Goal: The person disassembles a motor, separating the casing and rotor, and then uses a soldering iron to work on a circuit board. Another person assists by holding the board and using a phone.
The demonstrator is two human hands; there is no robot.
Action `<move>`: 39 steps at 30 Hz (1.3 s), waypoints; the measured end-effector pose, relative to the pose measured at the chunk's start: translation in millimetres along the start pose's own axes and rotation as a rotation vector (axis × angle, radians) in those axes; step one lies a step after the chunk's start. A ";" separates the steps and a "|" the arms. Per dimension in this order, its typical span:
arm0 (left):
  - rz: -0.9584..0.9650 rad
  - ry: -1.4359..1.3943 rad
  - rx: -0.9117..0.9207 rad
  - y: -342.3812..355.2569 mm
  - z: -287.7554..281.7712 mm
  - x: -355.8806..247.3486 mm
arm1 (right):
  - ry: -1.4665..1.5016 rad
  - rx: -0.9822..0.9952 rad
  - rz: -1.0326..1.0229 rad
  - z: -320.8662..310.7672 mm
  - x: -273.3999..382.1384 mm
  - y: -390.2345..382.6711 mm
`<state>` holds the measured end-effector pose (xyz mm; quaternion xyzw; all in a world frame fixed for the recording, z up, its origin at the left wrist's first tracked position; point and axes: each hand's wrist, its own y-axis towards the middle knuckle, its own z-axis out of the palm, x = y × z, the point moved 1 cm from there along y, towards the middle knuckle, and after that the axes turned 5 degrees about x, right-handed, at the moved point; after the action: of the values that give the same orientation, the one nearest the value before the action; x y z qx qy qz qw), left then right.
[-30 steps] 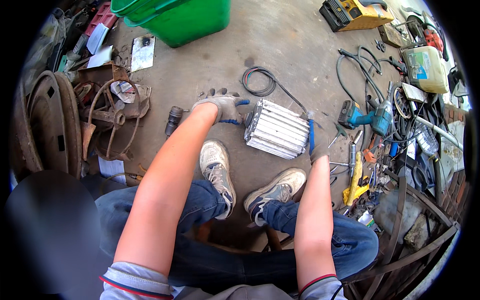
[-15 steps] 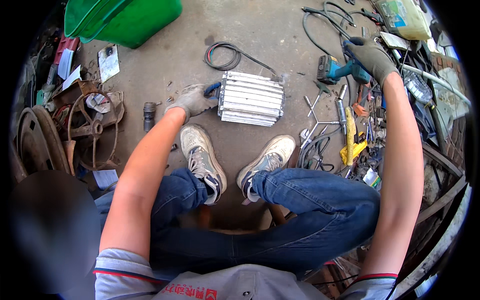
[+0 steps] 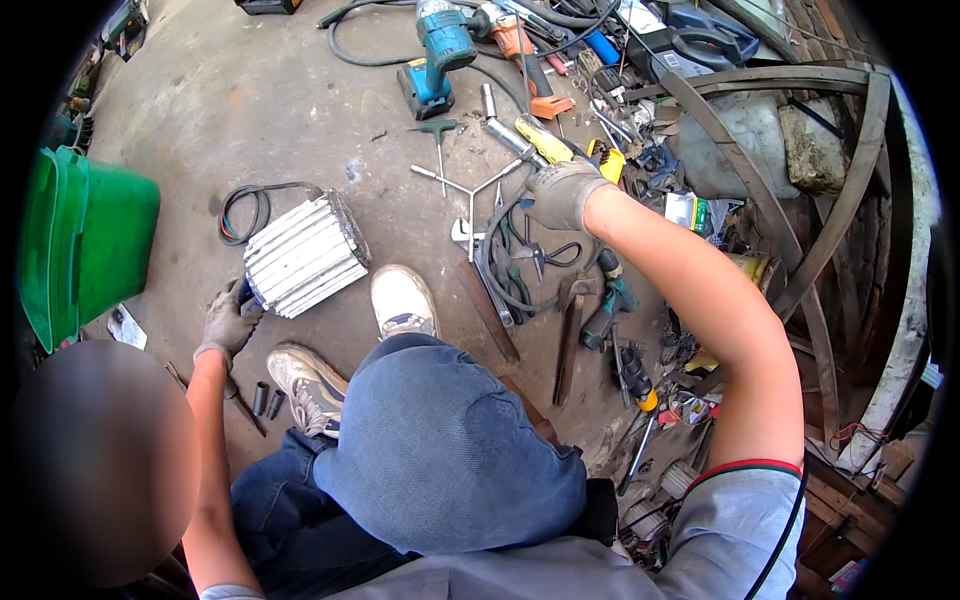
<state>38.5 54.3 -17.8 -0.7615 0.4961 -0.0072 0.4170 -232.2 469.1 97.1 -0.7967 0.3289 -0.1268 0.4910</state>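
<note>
The motor (image 3: 300, 262) left of centre looks heavy, stiff, best held from both sides; left hand (image 3: 236, 316) clasps its end, right hand's (image 3: 560, 194) grip unclear

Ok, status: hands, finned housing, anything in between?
Left hand against finned metal housing; right hand beside yellow tool, grip unclear; three-way wrench lies between.

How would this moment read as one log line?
left hand: touching finned metal block | right hand: near Y-shaped wrench, grip unclear | teal cordless driver: on floor
</note>
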 end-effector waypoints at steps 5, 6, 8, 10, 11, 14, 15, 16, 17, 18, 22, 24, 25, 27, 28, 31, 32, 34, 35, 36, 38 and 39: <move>0.031 0.243 0.115 -18.7 -43.5 -10.4 | 0.044 0.076 0.135 86.0 -38.3 13.4; 0.024 0.295 0.145 -22.6 -52.8 -7.5 | 0.056 0.071 0.140 97.0 -40.2 13.8; -0.017 0.354 0.251 -31.6 -76.2 -22.4 | 0.060 0.134 0.120 118.0 -36.7 8.5; -0.050 0.410 0.308 -47.2 -99.3 -35.3 | 0.063 0.206 0.062 127.9 -26.2 2.3; -0.085 0.387 0.305 -57.2 -111.2 -40.7 | 0.066 0.242 0.011 127.6 -16.0 0.4; -0.111 0.331 0.256 -67.0 -123.1 -36.5 | 0.407 0.113 0.108 140.0 16.1 12.1; -0.134 0.272 0.236 -63.7 -117.9 -27.9 | 0.452 0.065 0.098 135.7 25.0 13.8; -0.162 0.213 0.217 -65.2 -111.9 -21.8 | 0.544 0.038 0.120 135.8 32.0 22.4; -0.184 0.152 0.198 -64.9 -105.8 -19.5 | 0.636 0.009 0.147 133.1 38.4 31.1; -0.249 0.116 0.224 -65.2 -98.7 -21.4 | 0.666 -0.027 0.135 131.1 45.9 37.3; -0.184 0.188 0.286 -72.6 -60.6 3.9 | 0.666 -0.100 0.032 117.3 80.2 69.2; -0.194 0.114 0.296 -72.0 -47.6 -5.8 | 0.643 -0.136 0.037 105.9 91.1 71.8; -0.181 0.068 0.222 -70.7 -42.0 -1.2 | 0.632 -0.157 0.032 99.6 94.1 74.6; -0.138 -0.031 0.087 -62.0 -24.1 9.3 | 0.634 -0.143 0.048 94.9 92.4 79.5; -0.112 -0.020 0.021 -58.6 -20.7 9.1 | 0.640 -0.143 0.057 94.3 92.3 82.8; 0.042 -0.132 -0.133 -40.2 -4.7 9.9 | 0.693 -0.150 0.062 92.8 90.8 83.8; 0.070 -0.147 -0.058 -32.7 -3.5 5.2 | 0.716 -0.156 0.062 92.1 88.2 83.9; 0.054 -0.116 -0.044 -21.6 4.9 8.0 | 0.770 -0.172 0.079 87.9 89.4 89.6; 0.051 -0.107 -0.035 -13.5 13.1 12.6 | 0.792 -0.179 0.094 86.4 89.6 91.6; 0.031 -0.262 -0.002 -8.4 17.8 20.0 | 0.795 -0.191 0.093 87.3 89.8 93.0; -0.020 -0.570 0.046 2.8 24.9 34.2 | 0.806 -0.224 0.075 88.0 93.4 101.9; 0.052 -0.650 0.016 8.5 32.2 50.8 | 0.795 -0.227 0.071 88.9 95.4 105.7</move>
<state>71.6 34.4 -64.7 -0.7077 0.3564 0.2429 0.5595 -156.1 437.5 -49.1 -0.7228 0.5321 -0.3706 0.2389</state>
